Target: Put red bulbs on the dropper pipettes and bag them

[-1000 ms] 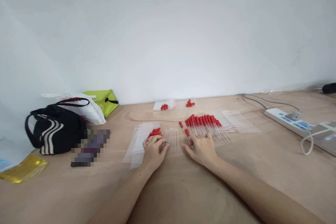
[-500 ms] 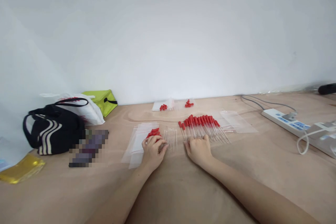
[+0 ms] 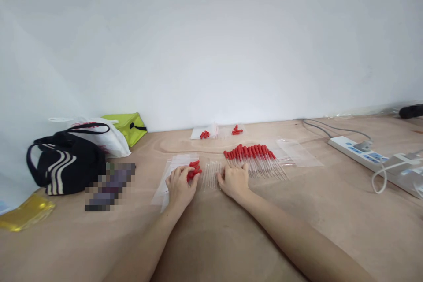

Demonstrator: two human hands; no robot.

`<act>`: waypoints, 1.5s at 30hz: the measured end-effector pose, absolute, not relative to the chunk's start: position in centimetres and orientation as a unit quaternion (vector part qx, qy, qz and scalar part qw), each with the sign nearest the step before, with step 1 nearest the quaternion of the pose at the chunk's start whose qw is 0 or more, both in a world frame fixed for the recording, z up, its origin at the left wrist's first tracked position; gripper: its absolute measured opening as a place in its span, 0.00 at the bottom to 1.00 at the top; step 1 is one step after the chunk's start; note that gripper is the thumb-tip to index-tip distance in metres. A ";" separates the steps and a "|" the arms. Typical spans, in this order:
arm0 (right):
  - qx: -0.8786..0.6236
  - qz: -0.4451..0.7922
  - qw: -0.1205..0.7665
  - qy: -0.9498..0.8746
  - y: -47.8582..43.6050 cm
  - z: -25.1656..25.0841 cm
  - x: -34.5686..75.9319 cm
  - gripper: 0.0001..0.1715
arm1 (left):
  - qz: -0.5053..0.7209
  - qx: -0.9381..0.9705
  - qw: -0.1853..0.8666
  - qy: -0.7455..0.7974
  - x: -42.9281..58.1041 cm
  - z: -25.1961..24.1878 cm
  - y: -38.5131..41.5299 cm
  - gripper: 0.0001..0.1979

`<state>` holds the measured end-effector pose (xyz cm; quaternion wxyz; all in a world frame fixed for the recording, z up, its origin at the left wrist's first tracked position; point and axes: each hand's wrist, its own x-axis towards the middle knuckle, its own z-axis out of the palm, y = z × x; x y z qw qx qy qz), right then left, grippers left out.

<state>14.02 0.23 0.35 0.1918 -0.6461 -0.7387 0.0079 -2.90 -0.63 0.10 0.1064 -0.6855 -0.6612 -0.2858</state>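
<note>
From the head view, think of the bare glass tubes (image 3: pixel 209 176) as the middle of a clock. They lie flat on the table (image 3: pixel 205 238) side by side, their long way running nearly from 12 to 6. The left hand (image 3: pixel 181 187) is between 8 and 9 o'clock, fingers bent over a little pile of red rubber bulbs (image 3: pixel 196 169), thumb apart from them. I can't tell if it pinches a bulb. The right hand (image 3: pixel 236 183) is near 3 o'clock, fingers curled down, thumb right beside the tubes. I can't tell if it pinches one.

Toward 2 o'clock is a row of glass droppers (image 3: pixel 254 151). Their red tops point to about 11 and their thin tips to about 5. Clear zip bags (image 3: pixel 175 162) lie near 10 o'clock.

Half a second ago, the right hand was by the droppers; now it has moved toward 9, next to the tubes. The left hand has slid a bit toward 9 too, so more red bulbs show.
</note>
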 end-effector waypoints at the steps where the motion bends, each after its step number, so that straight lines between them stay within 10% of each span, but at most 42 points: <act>1: -0.651 0.011 0.182 -0.737 0.3 0.5 13.8 0.18 | -0.281 -0.688 0.110 -0.660 -3.0 0.1 -0.6 0.06; 14: -0.639 -0.002 0.133 -0.758 0.3 1.0 13.4 0.14 | -0.229 -0.688 0.195 -0.660 -3.0 0.2 -0.9 0.07; 23: -0.570 -0.082 0.295 -0.763 -2.4 -1.6 19.0 0.16 | -0.258 -0.685 0.212 -0.648 -3.4 0.9 -1.3 0.08; 32: -0.486 0.027 0.382 -0.786 -3.3 -2.7 22.3 0.14 | -0.393 -0.758 0.040 -0.519 -0.9 -0.1 -1.8 0.12; 45: -0.438 0.048 0.333 -0.834 -3.3 -1.8 21.5 0.14 | -0.275 -0.799 -0.072 -0.530 2.4 0.2 -3.5 0.12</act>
